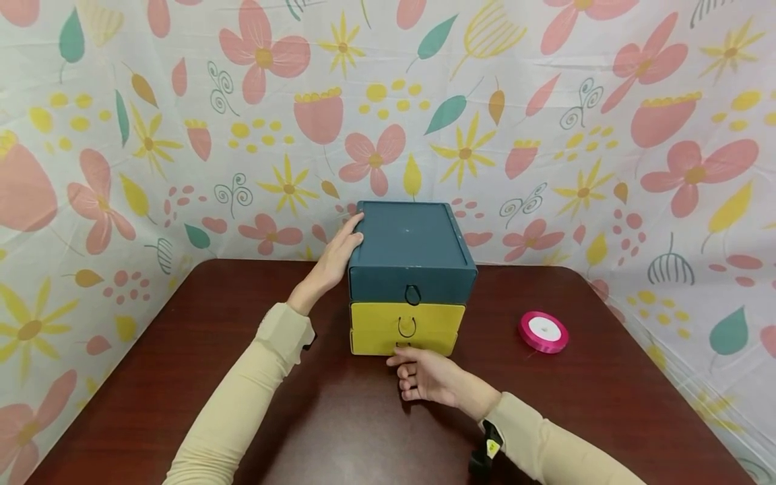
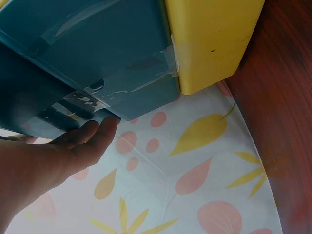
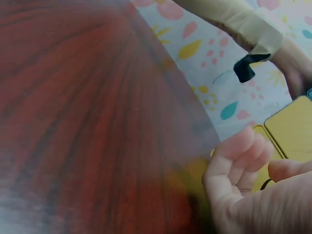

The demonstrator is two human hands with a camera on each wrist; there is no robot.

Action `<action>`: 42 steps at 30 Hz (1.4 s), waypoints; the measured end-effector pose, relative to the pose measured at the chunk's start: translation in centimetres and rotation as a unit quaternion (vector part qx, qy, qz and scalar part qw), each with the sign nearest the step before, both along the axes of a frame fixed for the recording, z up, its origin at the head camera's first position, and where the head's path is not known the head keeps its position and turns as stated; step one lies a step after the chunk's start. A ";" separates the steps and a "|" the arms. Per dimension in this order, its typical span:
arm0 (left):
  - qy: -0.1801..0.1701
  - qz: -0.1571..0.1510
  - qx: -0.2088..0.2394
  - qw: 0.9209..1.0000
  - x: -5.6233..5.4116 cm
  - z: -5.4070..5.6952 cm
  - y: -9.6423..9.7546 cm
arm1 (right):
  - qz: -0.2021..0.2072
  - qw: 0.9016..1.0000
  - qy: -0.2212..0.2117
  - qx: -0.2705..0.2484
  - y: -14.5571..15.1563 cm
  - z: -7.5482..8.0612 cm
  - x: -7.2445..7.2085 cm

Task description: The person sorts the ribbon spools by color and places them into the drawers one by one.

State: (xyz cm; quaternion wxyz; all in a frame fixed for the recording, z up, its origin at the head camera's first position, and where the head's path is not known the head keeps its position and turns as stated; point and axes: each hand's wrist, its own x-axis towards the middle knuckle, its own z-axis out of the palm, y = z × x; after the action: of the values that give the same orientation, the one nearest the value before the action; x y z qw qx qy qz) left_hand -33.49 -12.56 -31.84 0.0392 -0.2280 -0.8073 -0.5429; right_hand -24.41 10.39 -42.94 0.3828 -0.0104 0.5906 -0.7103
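A small drawer cabinet stands on the table, with a teal upper section (image 1: 412, 232) above two yellow drawers (image 1: 378, 320). Black cord loops hang on the fronts. My left hand (image 1: 333, 259) rests against the upper left side of the teal section, fingertips at its top edge; the left wrist view shows its fingers (image 2: 100, 139) against the teal wall. Low in front of the cabinet, my right hand (image 1: 436, 380) has its fingers loosely curled, tips right at the lowest drawer's loop (image 1: 403, 345). In the right wrist view a black loop (image 3: 265, 184) shows between thumb and fingers.
A roll of pink ribbon (image 1: 543, 332) on a white core lies right of the cabinet on the dark red-brown table (image 1: 200, 337). Flower-printed cloth (image 1: 376, 101) hangs behind the table and along its sides. Clear tape (image 2: 146, 68) crosses the cabinet's side.
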 end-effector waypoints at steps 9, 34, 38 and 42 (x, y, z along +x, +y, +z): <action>-0.003 0.000 -0.006 1.000 0.0 0.1 0.3 | -0.023 0.999 0.000 -0.044 0.0 -0.1 -1.0; -0.018 -0.009 -0.010 1.000 0.5 1.3 0.0 | -0.030 0.996 -0.018 -0.083 -0.1 -0.8 -0.1; -0.014 -0.006 -0.008 1.000 0.3 0.7 0.0 | -0.025 0.996 -0.023 -0.080 -0.1 -0.9 0.6; -0.008 -0.004 -0.003 1.000 0.0 0.2 0.0 | -0.015 0.997 -0.024 -0.078 -0.1 -1.0 1.4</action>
State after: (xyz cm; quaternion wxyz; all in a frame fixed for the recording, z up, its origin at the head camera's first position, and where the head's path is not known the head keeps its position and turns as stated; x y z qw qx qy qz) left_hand -33.47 -12.58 -31.64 0.0296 -0.2271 -0.8082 -0.5425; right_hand -22.97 10.33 -43.93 0.3844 -0.0143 0.5243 -0.7597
